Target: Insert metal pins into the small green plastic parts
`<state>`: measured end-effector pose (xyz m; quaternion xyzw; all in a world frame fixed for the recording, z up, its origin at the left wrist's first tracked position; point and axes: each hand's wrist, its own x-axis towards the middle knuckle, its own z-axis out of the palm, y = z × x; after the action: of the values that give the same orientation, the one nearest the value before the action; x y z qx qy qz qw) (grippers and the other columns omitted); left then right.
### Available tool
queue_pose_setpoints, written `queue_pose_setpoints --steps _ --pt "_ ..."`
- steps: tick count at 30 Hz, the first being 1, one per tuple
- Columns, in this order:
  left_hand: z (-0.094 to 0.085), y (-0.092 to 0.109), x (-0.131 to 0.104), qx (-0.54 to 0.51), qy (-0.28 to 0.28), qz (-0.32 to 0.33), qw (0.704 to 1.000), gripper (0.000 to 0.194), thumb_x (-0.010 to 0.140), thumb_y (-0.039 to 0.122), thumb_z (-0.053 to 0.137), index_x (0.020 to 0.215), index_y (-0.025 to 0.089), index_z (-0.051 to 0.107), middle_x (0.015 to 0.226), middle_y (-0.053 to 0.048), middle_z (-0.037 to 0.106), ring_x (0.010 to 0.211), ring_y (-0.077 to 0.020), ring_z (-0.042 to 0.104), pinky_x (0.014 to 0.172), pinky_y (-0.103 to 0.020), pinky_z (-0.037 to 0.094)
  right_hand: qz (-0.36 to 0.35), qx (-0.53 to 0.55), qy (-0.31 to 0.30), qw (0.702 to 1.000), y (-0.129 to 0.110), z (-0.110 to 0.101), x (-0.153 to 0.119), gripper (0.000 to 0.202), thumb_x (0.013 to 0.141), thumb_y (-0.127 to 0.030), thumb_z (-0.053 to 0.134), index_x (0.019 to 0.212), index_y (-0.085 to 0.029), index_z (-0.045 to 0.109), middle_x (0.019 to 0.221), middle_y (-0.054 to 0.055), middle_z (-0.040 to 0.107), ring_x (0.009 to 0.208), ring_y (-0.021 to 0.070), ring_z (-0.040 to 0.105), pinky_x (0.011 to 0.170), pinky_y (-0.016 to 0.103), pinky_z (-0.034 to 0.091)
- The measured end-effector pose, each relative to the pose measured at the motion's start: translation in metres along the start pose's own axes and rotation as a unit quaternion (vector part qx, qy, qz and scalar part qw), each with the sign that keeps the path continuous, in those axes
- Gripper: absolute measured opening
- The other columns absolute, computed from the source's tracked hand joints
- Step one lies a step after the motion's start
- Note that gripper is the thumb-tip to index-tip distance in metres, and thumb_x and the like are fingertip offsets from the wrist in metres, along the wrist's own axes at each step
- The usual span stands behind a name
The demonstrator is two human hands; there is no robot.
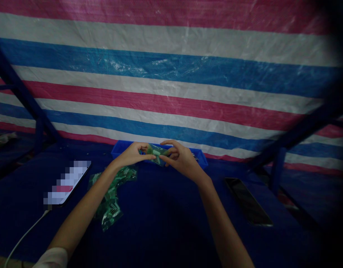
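Between both hands, in front of a blue bin, is a small green plastic packet (157,153) with a pale patch on its face. My left hand (136,153) pinches its left side between thumb and fingers. On the opposite side, my right hand (180,159) has its thumb and curled fingers closed on the packet, the index finger raised over the top edge. What lies inside the packet is too dim to make out. Under and beside my left forearm, a pile of similar green packets (112,197) is spread on the dark blue surface.
Behind my hands stands the long blue bin (200,158), partly covered, with small items at its right end. A lit phone (69,184) with a white cable (26,234) lies left; a dark phone (248,201) lies right. A striped tarp (171,89) hangs behind, between blue frame bars (294,130).
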<state>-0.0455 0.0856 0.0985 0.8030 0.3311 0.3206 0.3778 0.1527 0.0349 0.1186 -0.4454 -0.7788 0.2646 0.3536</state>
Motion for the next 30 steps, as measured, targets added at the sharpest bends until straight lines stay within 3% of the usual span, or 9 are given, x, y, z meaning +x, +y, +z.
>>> queue_pose_setpoints --steps 4,6,8,11,16,19,23,26,30 --pt "-0.021 -0.043 0.004 0.057 0.124 -0.094 0.986 0.029 0.071 0.043 0.057 0.078 0.015 0.061 0.063 -0.001 0.060 0.057 -0.0124 0.053 0.052 -0.023 0.036 0.018 -0.148 0.040 0.988 0.005 0.006 0.004 0.028 0.077 -0.028 0.055 0.104 -0.023 0.053 0.082 0.000 0.067 0.060 0.0122 0.060 0.054 0.025 0.043" --pt "-0.032 -0.067 0.003 0.190 0.195 -0.173 0.947 0.033 0.069 0.048 0.058 0.068 0.015 0.061 0.059 -0.001 0.060 0.057 -0.0147 0.055 0.051 -0.023 0.032 0.021 -0.190 0.016 0.981 0.009 0.013 0.006 0.020 0.077 -0.029 0.055 0.096 -0.024 0.058 0.080 -0.001 0.067 0.062 0.0129 0.060 0.055 0.025 0.042" --pt "-0.037 -0.086 0.000 0.271 0.210 -0.228 0.911 0.035 0.066 0.051 0.060 0.062 0.015 0.061 0.060 -0.003 0.062 0.064 -0.0187 0.058 0.054 -0.024 0.033 0.021 -0.201 -0.024 0.979 0.015 0.025 0.007 0.017 0.077 -0.030 0.054 0.091 -0.025 0.060 0.078 -0.002 0.067 0.064 0.0131 0.061 0.055 0.024 0.042" --pt "-0.035 -0.102 -0.002 0.294 0.216 -0.253 0.896 0.035 0.065 0.052 0.061 0.068 0.017 0.065 0.070 -0.005 0.067 0.076 -0.0242 0.061 0.060 -0.027 0.034 0.019 -0.204 -0.079 0.976 0.025 0.049 0.008 0.015 0.077 -0.027 0.054 0.090 -0.025 0.061 0.078 -0.001 0.067 0.069 0.0145 0.061 0.057 0.025 0.043" --pt "-0.023 -0.106 0.004 0.303 0.205 -0.253 0.896 0.041 0.071 0.046 0.059 0.101 0.019 0.062 0.086 -0.006 0.070 0.088 -0.0237 0.060 0.071 -0.029 0.036 -0.040 -0.191 -0.115 0.974 0.034 0.088 0.005 0.027 0.077 -0.025 0.054 0.104 -0.021 0.057 0.103 0.005 0.061 0.092 0.0181 0.058 0.076 0.031 0.045" --pt "-0.020 -0.103 0.006 0.311 0.193 -0.243 0.898 0.036 0.073 0.040 0.058 0.103 0.020 0.061 0.088 -0.005 0.070 0.089 -0.0224 0.060 0.075 -0.030 0.036 -0.075 -0.179 -0.145 0.970 0.036 0.105 0.000 0.037 0.077 -0.025 0.054 0.114 -0.019 0.052 0.118 0.009 0.053 0.108 0.0208 0.049 0.090 0.036 0.038" --pt "-0.019 -0.100 0.005 0.344 0.190 -0.234 0.889 0.027 0.075 0.034 0.056 0.098 0.020 0.064 0.095 -0.008 0.067 0.098 -0.0262 0.054 0.082 -0.035 0.033 -0.073 -0.183 -0.172 0.965 0.040 0.122 -0.006 0.050 0.079 -0.031 0.053 0.126 -0.022 0.040 0.134 0.012 0.038 0.120 0.0257 0.036 0.094 0.047 0.031" --pt "-0.021 -0.099 0.002 0.369 0.195 -0.231 0.879 0.028 0.072 0.034 0.059 0.095 0.019 0.064 0.101 -0.011 0.063 0.102 -0.0303 0.049 0.085 -0.041 0.031 -0.081 -0.185 -0.176 0.963 0.043 0.129 -0.007 0.051 0.080 -0.035 0.051 0.128 -0.024 0.038 0.135 0.011 0.037 0.123 0.0248 0.033 0.095 0.047 0.029" --pt "-0.031 -0.093 0.000 0.383 0.207 -0.223 0.872 0.038 0.068 0.037 0.063 0.101 0.019 0.061 0.097 -0.011 0.061 0.098 -0.0298 0.050 0.084 -0.041 0.033 -0.075 -0.193 -0.149 0.967 0.044 0.126 -0.003 0.031 0.076 -0.034 0.057 0.105 -0.023 0.057 0.113 0.008 0.057 0.109 0.0225 0.047 0.091 0.041 0.030"
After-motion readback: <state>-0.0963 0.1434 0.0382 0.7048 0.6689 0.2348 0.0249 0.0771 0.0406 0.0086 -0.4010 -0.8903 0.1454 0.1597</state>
